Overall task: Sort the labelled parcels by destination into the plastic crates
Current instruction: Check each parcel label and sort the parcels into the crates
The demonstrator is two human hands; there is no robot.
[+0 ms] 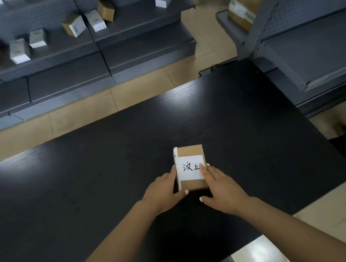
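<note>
Brown parcel [190,168] with white label [190,168] lies flat on the dark worktop [88,181]. Left hand [163,192] grips its left edge; right hand [221,186] rests straight fingers on the label. Boxes [74,26] sit on shelves [116,37] beyond.

You are reaching both bare forearms forward from the bottom of the view, converging toward the middle. Your left hand [163,190] is lying palm down with its fingers extended along the left side of the parcel [190,167], and its thumb is curling under the near left corner. Your right hand [219,186] is also lying palm down, its fingers [203,170] reaching flat over the parcel's right edge, with fingertips touching the white label. Your right thumb is pointing left, splayed away from the fingers, just below the near edge. Both wrists are held roughly straight, in line with the forearms.
</note>
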